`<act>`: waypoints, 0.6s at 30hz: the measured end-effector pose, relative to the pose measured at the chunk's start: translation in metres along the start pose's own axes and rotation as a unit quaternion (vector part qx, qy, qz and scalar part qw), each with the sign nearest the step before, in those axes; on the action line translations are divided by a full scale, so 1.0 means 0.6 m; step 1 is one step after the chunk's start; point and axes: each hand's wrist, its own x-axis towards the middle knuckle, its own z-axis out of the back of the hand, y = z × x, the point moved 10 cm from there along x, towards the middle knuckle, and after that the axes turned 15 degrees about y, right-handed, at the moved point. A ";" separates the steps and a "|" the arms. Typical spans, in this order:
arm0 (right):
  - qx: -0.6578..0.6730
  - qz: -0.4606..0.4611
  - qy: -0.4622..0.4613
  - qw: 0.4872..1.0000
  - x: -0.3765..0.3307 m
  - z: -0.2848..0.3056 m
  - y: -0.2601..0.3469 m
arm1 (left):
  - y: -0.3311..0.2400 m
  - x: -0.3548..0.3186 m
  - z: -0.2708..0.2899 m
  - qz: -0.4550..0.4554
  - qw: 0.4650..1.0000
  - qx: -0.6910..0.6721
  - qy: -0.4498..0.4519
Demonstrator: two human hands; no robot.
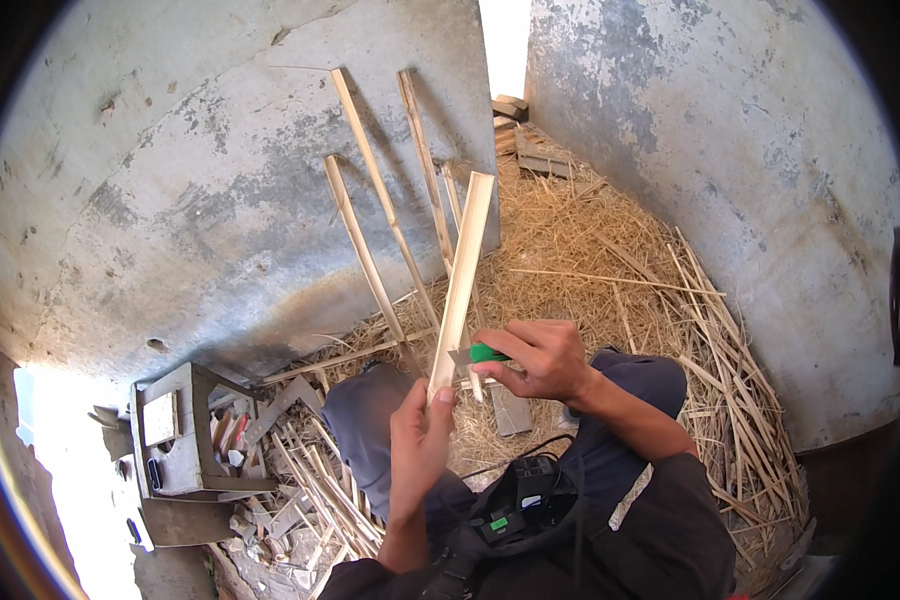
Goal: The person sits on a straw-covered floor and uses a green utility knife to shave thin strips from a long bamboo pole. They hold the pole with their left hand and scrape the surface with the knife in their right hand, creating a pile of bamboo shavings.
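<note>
At the centre of the frame, the left hand (422,437) pinches the lower end of a split bamboo strip (462,260), which slants toward the top. The right hand (548,362) grips a green-handled knife (487,353), its blade (459,356) apparently touching the strip. Left of top centre, 3 pale poles (368,145) lean on the grey wall (210,150).

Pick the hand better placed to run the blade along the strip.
Right hand, I'd judge: it grips the green knife, blade at the strip. The left hand is busy holding the strip's lower end.
</note>
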 end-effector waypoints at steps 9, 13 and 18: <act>-0.017 -0.013 -0.010 1.000 0.002 0.010 -0.012 | 0.016 -0.013 0.005 0.026 0.999 0.021 -0.001; -0.006 -0.027 -0.011 1.000 0.002 0.011 -0.024 | 0.019 -0.018 0.006 0.020 1.000 0.023 0.002; 0.026 -0.103 -0.060 0.993 0.000 0.041 -0.102 | 0.061 -0.044 0.003 0.064 0.996 0.067 0.013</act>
